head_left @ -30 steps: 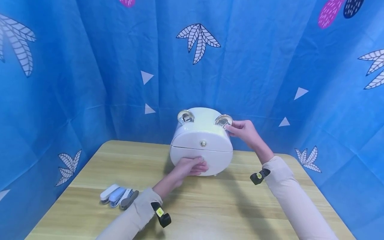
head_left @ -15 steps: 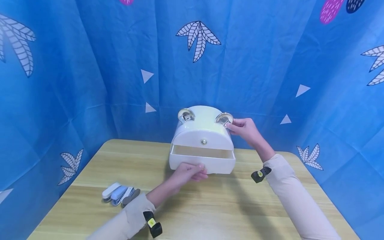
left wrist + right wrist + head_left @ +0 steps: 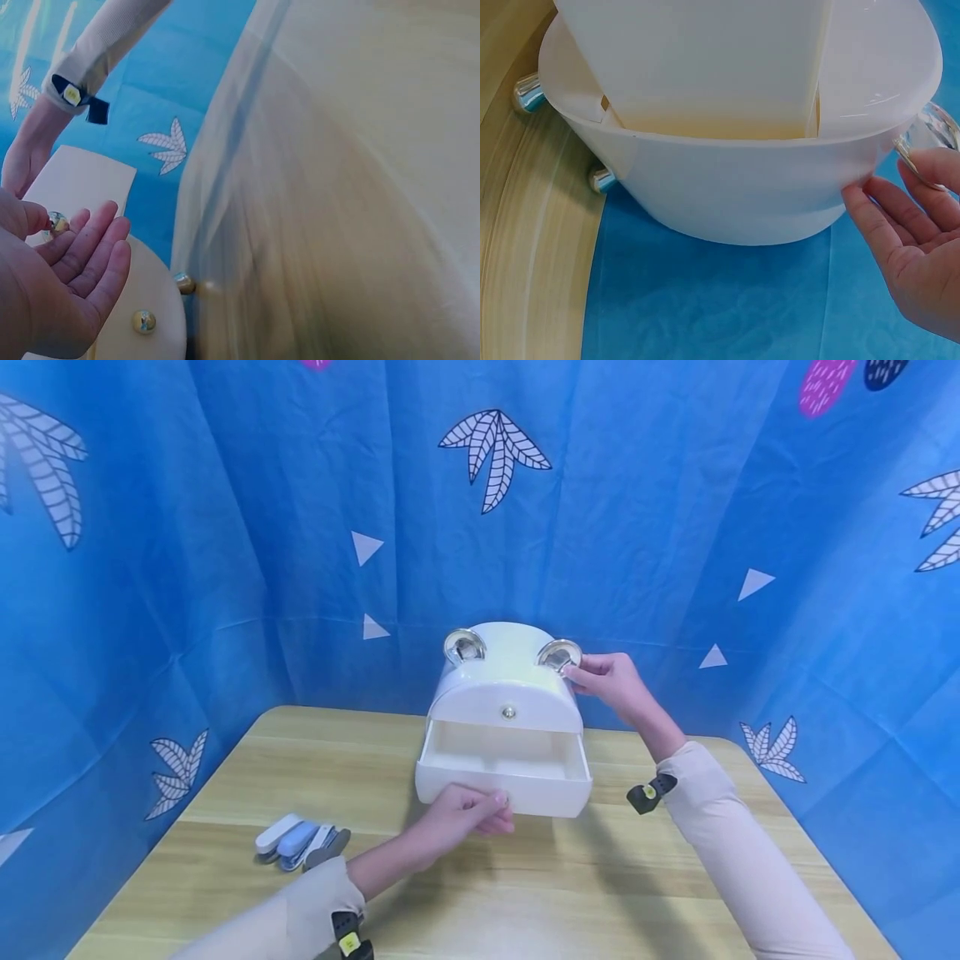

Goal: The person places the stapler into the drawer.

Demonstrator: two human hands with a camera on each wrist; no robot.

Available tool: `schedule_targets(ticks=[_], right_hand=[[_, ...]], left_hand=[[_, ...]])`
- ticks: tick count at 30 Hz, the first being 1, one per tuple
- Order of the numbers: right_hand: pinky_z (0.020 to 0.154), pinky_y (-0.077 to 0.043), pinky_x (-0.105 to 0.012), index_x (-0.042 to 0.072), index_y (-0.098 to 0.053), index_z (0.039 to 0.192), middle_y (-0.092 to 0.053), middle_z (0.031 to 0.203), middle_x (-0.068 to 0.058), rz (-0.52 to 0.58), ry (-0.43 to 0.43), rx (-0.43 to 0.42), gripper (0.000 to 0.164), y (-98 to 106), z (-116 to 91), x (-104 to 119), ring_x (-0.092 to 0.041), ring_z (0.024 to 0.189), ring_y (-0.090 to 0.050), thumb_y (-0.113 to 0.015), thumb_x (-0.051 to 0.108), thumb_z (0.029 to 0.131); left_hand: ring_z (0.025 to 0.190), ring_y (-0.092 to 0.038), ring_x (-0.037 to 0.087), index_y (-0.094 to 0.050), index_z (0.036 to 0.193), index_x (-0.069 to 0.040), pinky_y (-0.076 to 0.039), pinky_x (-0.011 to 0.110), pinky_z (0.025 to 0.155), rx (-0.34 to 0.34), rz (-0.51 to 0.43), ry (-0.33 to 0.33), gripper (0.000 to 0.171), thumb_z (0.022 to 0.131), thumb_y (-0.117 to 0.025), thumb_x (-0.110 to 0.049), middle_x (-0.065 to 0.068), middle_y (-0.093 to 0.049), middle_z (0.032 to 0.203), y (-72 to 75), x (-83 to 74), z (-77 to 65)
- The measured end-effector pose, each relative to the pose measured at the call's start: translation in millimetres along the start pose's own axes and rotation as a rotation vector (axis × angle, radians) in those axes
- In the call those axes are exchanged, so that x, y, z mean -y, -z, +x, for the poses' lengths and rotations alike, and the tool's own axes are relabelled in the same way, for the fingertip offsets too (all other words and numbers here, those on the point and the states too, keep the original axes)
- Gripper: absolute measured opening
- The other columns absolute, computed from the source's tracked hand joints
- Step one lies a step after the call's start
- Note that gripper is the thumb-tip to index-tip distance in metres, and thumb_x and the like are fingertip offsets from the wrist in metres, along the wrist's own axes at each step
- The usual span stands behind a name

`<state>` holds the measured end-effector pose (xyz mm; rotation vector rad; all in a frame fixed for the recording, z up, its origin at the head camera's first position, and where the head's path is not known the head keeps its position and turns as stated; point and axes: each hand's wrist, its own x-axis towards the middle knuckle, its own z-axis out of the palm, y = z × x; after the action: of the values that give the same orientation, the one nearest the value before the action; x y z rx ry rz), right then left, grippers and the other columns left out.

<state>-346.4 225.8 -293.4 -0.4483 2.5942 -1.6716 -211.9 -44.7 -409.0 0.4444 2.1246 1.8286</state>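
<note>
Partly masked, the drawer knob (image 3: 58,220) is pinched by my left hand (image 3: 468,812), an ear (image 3: 559,652) by my right hand (image 3: 611,682), the white box (image 3: 502,656) standing near the table's far edge (image 3: 360,718), room in front.

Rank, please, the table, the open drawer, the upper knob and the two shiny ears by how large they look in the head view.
1. Table
2. Drawer
3. Left ear and right ear: too alike to rank
4. Upper knob

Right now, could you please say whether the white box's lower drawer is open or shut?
Open: the lower drawer juts from the white box, inside showing, the left hand pinching its knob.
</note>
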Motion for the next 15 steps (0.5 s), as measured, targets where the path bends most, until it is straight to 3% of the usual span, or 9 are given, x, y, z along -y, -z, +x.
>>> schedule_targets(ticks=[7,15], right_hand=[[0.100,-0.055,-0.041,-0.002,-0.065,0.133,-0.065,0.133,-0.026,0.011,-0.014,0.005,0.041,1,0,2,-0.035,0.128,-0.062,-0.067,0.022,0.100],[0.100,-0.055,-0.041,-0.001,-0.065,0.133,-0.065,0.133,-0.025,0.001,-0.041,-0.005,0.041,-1,-1,3,-0.028,0.123,-0.066,-0.067,0.022,0.100]], left_hand=[[0.093,-0.076,0.024,-0.075,0.106,0.000,-0.060,0.042,0.091,0.012,-0.014,0.006,0.040,0.103,-0.058,-0.037,0.015,-0.078,0.099,-4.4,-4.7,-12.7],[0.093,-0.077,0.024,-0.074,0.105,0.000,-0.059,0.049,0.094,0.009,-0.019,0.019,0.041,0.104,-0.057,-0.038,0.015,-0.079,0.099,-6.1,-6.9,-20.2]])
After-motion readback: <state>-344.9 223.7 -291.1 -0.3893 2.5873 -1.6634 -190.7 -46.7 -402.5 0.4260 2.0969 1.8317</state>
